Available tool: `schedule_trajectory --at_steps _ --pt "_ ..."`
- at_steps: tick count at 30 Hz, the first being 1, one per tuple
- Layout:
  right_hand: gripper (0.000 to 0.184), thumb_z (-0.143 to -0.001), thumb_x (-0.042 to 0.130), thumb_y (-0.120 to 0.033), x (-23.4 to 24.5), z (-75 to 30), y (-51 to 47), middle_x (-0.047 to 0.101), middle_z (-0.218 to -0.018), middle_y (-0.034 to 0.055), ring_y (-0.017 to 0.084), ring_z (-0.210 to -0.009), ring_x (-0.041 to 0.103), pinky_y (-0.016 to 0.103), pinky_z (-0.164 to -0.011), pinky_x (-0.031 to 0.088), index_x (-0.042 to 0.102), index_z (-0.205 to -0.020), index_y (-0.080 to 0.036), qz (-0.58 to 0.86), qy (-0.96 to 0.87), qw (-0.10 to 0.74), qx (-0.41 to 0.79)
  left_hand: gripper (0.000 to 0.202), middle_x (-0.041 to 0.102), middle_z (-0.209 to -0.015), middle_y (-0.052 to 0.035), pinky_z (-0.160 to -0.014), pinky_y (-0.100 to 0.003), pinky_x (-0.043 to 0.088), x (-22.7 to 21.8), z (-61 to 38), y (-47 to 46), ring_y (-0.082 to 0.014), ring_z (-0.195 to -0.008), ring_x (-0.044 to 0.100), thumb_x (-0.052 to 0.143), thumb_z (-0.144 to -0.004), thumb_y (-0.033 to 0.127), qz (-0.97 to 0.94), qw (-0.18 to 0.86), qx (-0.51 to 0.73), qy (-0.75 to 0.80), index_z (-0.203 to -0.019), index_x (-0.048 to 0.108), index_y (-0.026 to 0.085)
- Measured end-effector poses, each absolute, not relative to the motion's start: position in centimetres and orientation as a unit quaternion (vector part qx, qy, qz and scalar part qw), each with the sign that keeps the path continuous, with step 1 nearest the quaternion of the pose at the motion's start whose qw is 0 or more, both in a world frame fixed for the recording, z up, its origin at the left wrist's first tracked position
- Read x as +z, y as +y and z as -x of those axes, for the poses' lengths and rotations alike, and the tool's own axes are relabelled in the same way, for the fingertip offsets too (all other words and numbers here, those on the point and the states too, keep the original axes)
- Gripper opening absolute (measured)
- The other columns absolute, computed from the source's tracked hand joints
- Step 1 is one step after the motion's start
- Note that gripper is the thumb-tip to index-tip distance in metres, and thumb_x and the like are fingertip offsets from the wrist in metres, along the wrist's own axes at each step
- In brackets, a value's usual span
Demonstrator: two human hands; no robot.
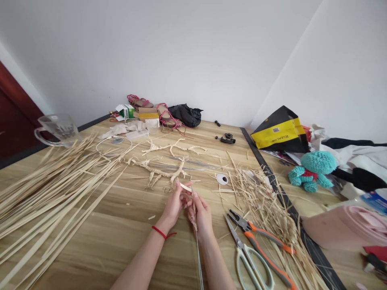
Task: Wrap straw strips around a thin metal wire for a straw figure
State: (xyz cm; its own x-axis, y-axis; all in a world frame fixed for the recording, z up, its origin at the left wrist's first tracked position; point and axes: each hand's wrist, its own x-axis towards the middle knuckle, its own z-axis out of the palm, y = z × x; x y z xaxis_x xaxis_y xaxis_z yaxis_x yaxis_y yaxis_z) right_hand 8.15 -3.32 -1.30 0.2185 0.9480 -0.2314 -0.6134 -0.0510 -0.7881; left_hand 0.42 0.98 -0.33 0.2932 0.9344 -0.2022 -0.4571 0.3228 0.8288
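My left hand (pixel 173 205), with a red cord round its wrist, pinches a pale flat straw strip (pixel 185 187) near the wire's upper end. In my right hand (pixel 201 213) is a thin wire (pixel 198 249), its upper part wrapped in straw and its bare strands trailing down toward me. Both hands are closed and close together above the table. Just beyond them lies a straw-wrapped branching figure (pixel 163 172), with a second branching piece (pixel 178 149) behind it. Right of my hands are scissors (pixel 242 245) and orange-handled pliers (pixel 256 237).
Long straw strips (pixel 60 193) cover the table's left side, near a glass mug (pixel 59 129). A heap of loose straw (pixel 266 197) and a roll of tape (pixel 222 179) lie to the right. Sandals (pixel 166 117) and a black bag (pixel 186 114) are at the back.
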Motion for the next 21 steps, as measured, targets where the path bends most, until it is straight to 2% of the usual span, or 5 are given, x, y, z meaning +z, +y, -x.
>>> schedule_trajectory --at_steps 7,14,21 --pt "0.032 -0.072 0.062 -0.046 -0.99 -8.08 -3.54 0.043 -0.036 -0.0087 0.002 -0.024 0.023 0.016 -0.025 0.015 0.057 -0.065 -0.016 0.401 -0.200 0.658 0.606 0.068 0.054 -0.058 0.0003 -0.043 -0.022 0.033 -0.28 -0.27 0.87 -0.0095 -0.044 0.046 0.046 -0.070 0.070 -0.290 0.777 0.458 0.321 -0.104 0.062 0.013" --pt "0.032 -0.073 0.064 -0.045 -1.45 -7.85 -3.31 0.039 -0.031 -0.0096 0.002 -0.022 0.024 0.015 -0.024 0.017 0.057 -0.062 -0.016 0.396 -0.204 0.666 0.598 0.043 0.050 -0.054 0.0053 -0.040 -0.018 0.032 -0.53 -0.76 0.74 -0.0061 -0.041 0.043 0.067 -0.069 0.044 -0.325 0.750 0.461 0.346 -0.101 0.060 0.016" --pt "0.032 -0.074 0.063 -0.045 -1.37 -7.62 -3.21 0.039 -0.030 -0.0092 0.003 -0.022 0.026 0.016 -0.024 0.017 0.057 -0.062 -0.015 0.401 -0.214 0.668 0.589 0.037 0.051 -0.055 0.0057 -0.038 -0.017 0.033 -0.44 -0.82 0.68 -0.0058 -0.042 0.043 0.071 -0.067 0.035 -0.332 0.728 0.482 0.357 -0.097 0.061 0.015"
